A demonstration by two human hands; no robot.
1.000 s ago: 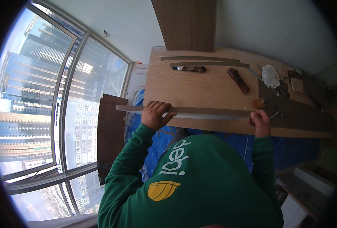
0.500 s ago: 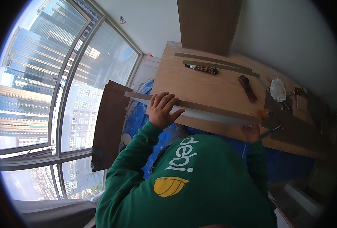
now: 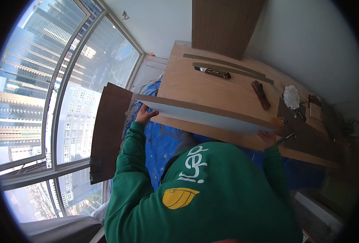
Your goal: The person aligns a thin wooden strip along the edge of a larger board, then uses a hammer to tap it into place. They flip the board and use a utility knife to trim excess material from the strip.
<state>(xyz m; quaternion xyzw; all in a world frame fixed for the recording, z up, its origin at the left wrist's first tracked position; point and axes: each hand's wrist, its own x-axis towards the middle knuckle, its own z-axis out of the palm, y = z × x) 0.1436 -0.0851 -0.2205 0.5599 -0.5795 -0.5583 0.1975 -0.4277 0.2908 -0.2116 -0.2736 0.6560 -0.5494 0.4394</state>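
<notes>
The long board (image 3: 203,115), pale on its broad face with a brown edge, is lifted and tilted over the near edge of the workbench (image 3: 211,91), running from the near left by the window out to the right. I have the left hand (image 3: 143,116) curled around its left end from below, fingers and thumb closed on the end. The right hand (image 3: 268,137) is under the right end; only part of it shows beneath the board, so I cannot tell how tightly it is closed, though it seems to bear the weight there.

I judge this to be the carrying step: the board is off the bench and held at both ends, not yet set anywhere. The next move calls for keeping both ends level and swinging it clear of the dark panel (image 3: 108,133) leaning by the window (image 3: 66,101) on the left, and of the small things on the bench's right side: a crumpled white rag (image 3: 291,97), a dark wooden block (image 3: 260,94), and a utility knife (image 3: 214,72) farther off. Blue sheeting (image 3: 163,141) covers the floor below the bench.
</notes>
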